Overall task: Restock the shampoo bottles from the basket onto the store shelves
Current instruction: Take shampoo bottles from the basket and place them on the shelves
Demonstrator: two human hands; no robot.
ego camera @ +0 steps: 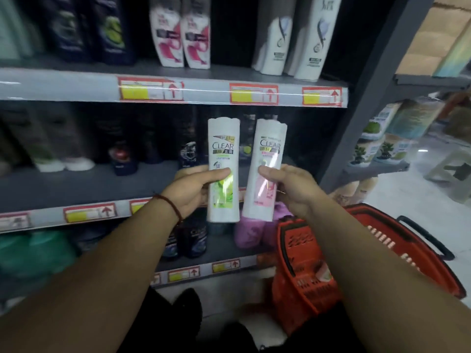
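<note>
Left hand (193, 192): grips green bottle (223, 171), upright.
Right hand (290, 189): grips pink bottle (263, 171), near-upright.
Shelf (63, 184): directly ahead, beyond both bottles.

Smooth glossy plastic on white green-labelled shampoo bottle (223, 171) and white pink-labelled shampoo bottle (263, 174); perforated red plastic basket (304, 253); matt grey shelf board (63, 187) with shiny clear price-strip cover (63, 89).

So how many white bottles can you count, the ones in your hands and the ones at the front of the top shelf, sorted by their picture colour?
Green-label bottle, in the left hand: 1
Pink-label bottle, in the right hand: 1
Red-swirl bottles, top shelf: 2
Grey-design bottles, top shelf: 2
Total: 6
</note>
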